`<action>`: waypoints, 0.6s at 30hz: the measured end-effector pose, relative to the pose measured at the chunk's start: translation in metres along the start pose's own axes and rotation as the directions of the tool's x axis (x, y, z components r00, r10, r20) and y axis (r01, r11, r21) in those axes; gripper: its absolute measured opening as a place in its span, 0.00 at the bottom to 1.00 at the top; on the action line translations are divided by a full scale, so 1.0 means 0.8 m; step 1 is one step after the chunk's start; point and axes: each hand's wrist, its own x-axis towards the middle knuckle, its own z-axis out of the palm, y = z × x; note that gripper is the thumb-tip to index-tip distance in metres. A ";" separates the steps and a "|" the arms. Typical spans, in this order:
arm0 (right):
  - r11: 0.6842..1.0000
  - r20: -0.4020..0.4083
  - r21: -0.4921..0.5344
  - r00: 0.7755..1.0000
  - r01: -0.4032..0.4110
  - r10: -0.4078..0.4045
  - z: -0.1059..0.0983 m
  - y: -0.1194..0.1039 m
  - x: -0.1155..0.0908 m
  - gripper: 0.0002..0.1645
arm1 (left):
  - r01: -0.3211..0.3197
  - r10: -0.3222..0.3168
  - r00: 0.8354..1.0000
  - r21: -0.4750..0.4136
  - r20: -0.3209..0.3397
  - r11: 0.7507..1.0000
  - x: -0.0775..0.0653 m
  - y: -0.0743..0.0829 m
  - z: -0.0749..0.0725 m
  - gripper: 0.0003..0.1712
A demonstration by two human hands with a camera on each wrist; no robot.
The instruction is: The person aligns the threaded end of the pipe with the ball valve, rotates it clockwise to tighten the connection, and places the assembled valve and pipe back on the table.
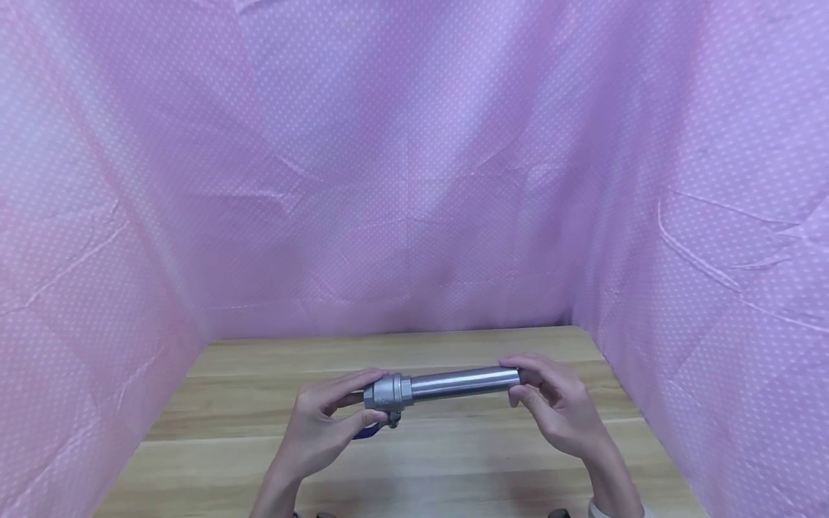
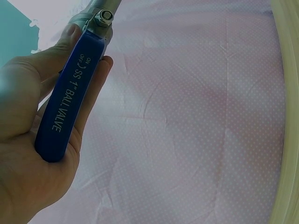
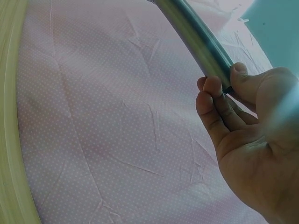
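Note:
Above the table, a ball valve [image 1: 387,393] joined end to end with a shiny metal pipe [image 1: 465,383] is held nearly level, the pipe's right end slightly higher. My left hand [image 1: 324,423] grips the valve body between thumb and fingers. The valve's blue lever [image 2: 70,98], printed "SS 1" BALL VALVE", lies along the left palm in the left wrist view. With thumb and fingertips, my right hand [image 1: 558,404] pinches the free end of the pipe, also seen in the right wrist view. Whether the valve and pipe are threaded together cannot be made out.
A light wooden table [image 1: 440,467] lies below both hands. Pink dotted cloth [image 1: 408,216] hangs at the back and along both sides. Two small dark objects [image 1: 558,513] show at the bottom edge of the head view.

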 end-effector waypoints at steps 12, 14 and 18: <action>1.000 0.006 -0.006 1.000 -0.023 0.023 -0.001 -0.001 0.000 0.23 | -0.008 0.008 1.000 -0.008 -0.008 1.000 -0.001 -0.001 0.001 0.34; 0.999 0.007 -0.001 0.999 -0.036 0.036 -0.001 -0.002 0.001 0.27 | -0.010 0.010 1.000 -0.005 -0.010 1.000 -0.001 -0.002 0.001 0.34; 0.998 0.012 0.036 0.999 -0.050 0.050 -0.001 -0.005 0.002 0.35 | -0.016 0.016 1.000 0.001 -0.016 1.000 0.000 -0.002 0.001 0.34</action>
